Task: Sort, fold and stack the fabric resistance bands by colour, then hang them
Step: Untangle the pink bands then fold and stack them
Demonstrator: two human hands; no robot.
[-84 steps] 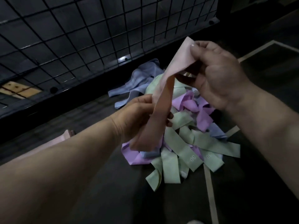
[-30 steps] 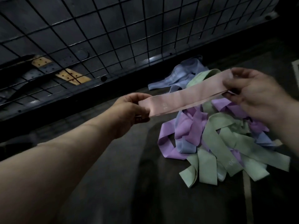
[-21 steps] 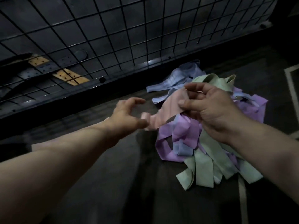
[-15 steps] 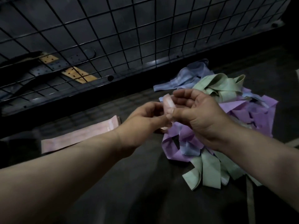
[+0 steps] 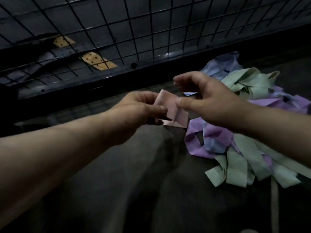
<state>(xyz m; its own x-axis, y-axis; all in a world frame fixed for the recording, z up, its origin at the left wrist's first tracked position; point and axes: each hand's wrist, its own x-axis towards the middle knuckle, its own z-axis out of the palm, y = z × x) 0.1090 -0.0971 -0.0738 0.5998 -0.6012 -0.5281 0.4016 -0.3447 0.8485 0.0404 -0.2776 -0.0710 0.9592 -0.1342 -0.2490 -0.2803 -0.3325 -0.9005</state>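
A pink band (image 5: 170, 110), folded into a short packet, is held above the dark floor. My left hand (image 5: 139, 111) pinches its left end between thumb and fingers. My right hand (image 5: 207, 101) lays its thumb on the band's top fold, with the other fingers lifted and spread above it. To the right lies a loose pile of bands: green bands (image 5: 235, 167) at the front, purple bands (image 5: 198, 145) in the middle, blue bands (image 5: 220, 64) at the back by the grid. My right forearm covers part of the pile.
A black wire grid panel (image 5: 134, 31) leans along the back, with tan perforated pieces (image 5: 97, 61) behind it. The dark floor mat (image 5: 134, 190) spreads below my arms. A pale floor line (image 5: 274, 199) runs under the pile's front edge.
The pink band was stretched between both hands, then its ends came together. Now it is a small fold in my left hand, and my right fingers have lifted off.
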